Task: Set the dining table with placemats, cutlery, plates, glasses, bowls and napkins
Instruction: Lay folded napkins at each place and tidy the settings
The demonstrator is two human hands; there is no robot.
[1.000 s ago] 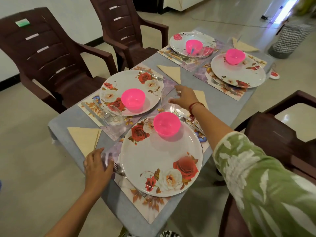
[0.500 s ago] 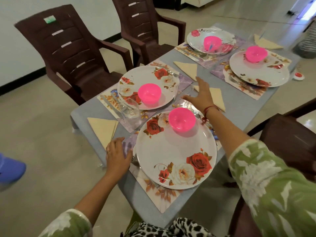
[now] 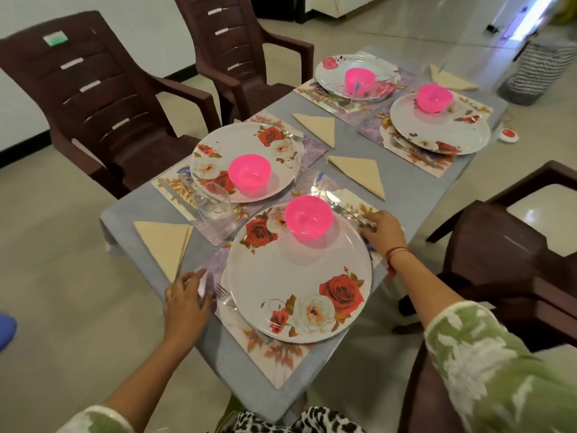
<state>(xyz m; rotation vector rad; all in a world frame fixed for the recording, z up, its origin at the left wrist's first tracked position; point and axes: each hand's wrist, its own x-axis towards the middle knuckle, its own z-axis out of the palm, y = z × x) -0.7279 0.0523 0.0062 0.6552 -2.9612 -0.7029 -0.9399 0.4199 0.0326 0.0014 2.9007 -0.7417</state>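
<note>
Grip is released on both: left hand (image 3: pixel 187 300) is rested on near placemat (image 3: pixel 274 354), right hand (image 3: pixel 379 228) seemingly laid against cutlery (image 3: pixel 343 208).

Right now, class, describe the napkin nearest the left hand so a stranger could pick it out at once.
On the grey dining table, look at the near left corner, beside the closest rose plate. The cream napkin lies there folded in a triangle, just beyond the left hand. The other napkins lie farther up the table.
</note>
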